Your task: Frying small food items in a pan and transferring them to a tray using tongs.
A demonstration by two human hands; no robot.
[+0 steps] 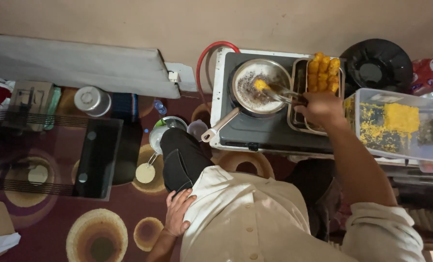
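My right hand [322, 107] grips metal tongs [283, 93] that pinch a yellow breaded piece [260, 85] over the oil in a steel frying pan [255, 103] on a low gas stove [265, 132]. Beside the pan on its right, a metal tray [297, 116] carries several golden fried pieces [324, 72]. My left hand [177, 212] rests on my thigh, fingers spread, holding nothing. I sit on the floor in a cream shirt and dark trousers.
A clear plastic box [397, 125] with yellow crumbs stands right of the stove, a black bowl [377, 65] behind it. A red gas hose [208, 54] loops at the stove's left. A steel pot [92, 101], a small saucepan [157, 138] and a glass table [54, 156] sit on the patterned carpet.
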